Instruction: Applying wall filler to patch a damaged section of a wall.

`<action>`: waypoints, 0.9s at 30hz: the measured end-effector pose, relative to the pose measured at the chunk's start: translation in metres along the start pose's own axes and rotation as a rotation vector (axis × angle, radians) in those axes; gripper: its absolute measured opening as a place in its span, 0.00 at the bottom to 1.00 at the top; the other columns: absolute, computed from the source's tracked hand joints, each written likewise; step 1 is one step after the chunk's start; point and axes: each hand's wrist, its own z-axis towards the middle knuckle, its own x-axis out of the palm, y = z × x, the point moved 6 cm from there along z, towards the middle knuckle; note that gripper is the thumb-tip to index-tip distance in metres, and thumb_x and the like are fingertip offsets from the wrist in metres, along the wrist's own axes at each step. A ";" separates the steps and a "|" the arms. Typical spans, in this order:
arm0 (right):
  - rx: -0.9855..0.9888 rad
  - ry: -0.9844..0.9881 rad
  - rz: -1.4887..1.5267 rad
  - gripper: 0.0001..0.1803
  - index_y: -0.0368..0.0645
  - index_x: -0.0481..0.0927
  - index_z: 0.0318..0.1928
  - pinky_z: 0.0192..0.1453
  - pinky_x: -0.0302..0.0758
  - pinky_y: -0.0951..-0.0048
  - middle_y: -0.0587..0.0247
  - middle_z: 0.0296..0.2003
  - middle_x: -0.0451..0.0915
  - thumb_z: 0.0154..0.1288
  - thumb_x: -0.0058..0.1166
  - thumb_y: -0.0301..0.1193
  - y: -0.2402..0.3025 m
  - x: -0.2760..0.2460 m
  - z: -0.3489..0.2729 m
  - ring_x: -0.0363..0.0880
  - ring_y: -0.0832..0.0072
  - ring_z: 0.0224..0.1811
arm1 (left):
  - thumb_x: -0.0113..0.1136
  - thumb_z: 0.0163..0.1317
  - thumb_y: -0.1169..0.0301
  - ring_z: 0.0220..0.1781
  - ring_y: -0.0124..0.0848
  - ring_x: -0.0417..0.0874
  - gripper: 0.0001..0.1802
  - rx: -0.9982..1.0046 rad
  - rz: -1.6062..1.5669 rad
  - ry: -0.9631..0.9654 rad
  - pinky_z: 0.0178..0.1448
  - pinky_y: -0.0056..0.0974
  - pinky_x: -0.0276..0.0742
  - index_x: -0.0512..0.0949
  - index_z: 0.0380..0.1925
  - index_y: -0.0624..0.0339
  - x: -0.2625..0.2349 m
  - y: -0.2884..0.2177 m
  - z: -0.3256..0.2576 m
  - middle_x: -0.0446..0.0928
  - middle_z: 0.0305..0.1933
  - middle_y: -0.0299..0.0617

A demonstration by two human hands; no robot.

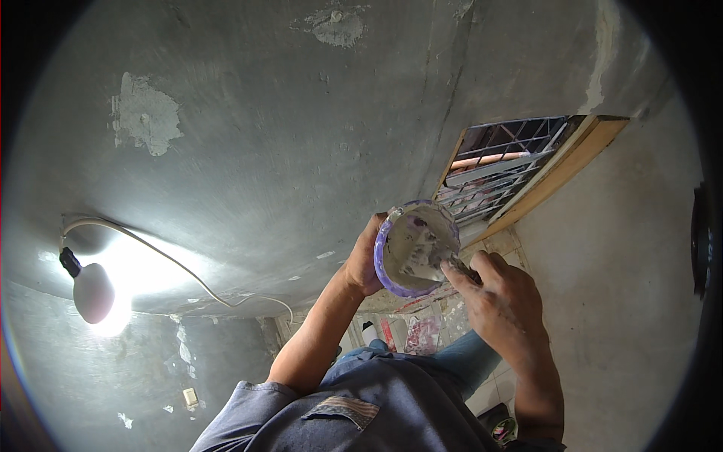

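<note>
A round tub [381, 264] with a purple rim is held up in front of my chest, its mouth facing me. My left hand [364, 260] is wrapped round the tub's left side, and most of the fingers are hidden behind it. Pale grey-white putty [413, 235] coats the inside. My right hand [501, 297] grips a putty knife [431, 270] at the tub's right edge, its blade reaching in against the putty. The fingers cover much of the knife's handle.
A grey wall [286, 120] with several pale filler patches [147, 117] rises ahead. At the left, a lit bulb [94, 292] hangs on a white cord [177, 261]. A barred window [501, 162] with a wooden frame is at the right. A switch [190, 397] sits low on the left wall.
</note>
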 end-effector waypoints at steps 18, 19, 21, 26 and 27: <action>0.114 0.207 -0.024 0.13 0.40 0.82 0.44 0.36 0.81 0.68 0.55 0.35 0.78 0.58 0.54 0.28 0.014 0.038 0.016 0.83 0.65 0.33 | 0.39 0.71 0.50 0.58 0.38 0.77 0.32 0.097 0.243 -0.100 0.62 0.41 0.73 0.68 0.61 0.66 -0.018 0.007 0.009 0.74 0.58 0.52; 0.124 0.246 0.005 0.14 0.42 0.83 0.45 0.38 0.81 0.64 0.54 0.34 0.80 0.58 0.52 0.26 0.013 0.040 0.018 0.84 0.62 0.33 | 0.39 0.71 0.50 0.58 0.38 0.77 0.32 0.092 0.243 -0.103 0.62 0.41 0.73 0.68 0.61 0.66 -0.023 0.010 0.012 0.74 0.58 0.52; 0.094 0.291 0.044 0.12 0.42 0.84 0.42 0.39 0.81 0.62 0.52 0.34 0.81 0.58 0.52 0.27 0.007 0.041 0.027 0.84 0.60 0.32 | 0.41 0.70 0.50 0.54 0.39 0.80 0.31 0.106 0.260 -0.124 0.59 0.42 0.76 0.69 0.59 0.66 -0.038 0.017 0.018 0.76 0.56 0.51; 0.093 0.544 0.158 0.09 0.41 0.83 0.35 0.44 0.80 0.57 0.48 0.33 0.83 0.60 0.50 0.28 -0.026 0.066 0.047 0.84 0.55 0.34 | 0.41 0.70 0.53 0.53 0.36 0.80 0.28 -0.098 0.217 -0.169 0.59 0.40 0.75 0.70 0.59 0.63 -0.048 0.042 0.033 0.78 0.53 0.48; 0.031 0.597 0.226 0.10 0.42 0.84 0.36 0.46 0.79 0.58 0.49 0.34 0.84 0.62 0.49 0.29 -0.034 0.084 0.048 0.84 0.55 0.36 | 0.41 0.70 0.53 0.53 0.35 0.80 0.28 -0.175 0.234 -0.186 0.59 0.40 0.75 0.71 0.58 0.63 -0.051 0.050 0.034 0.79 0.53 0.47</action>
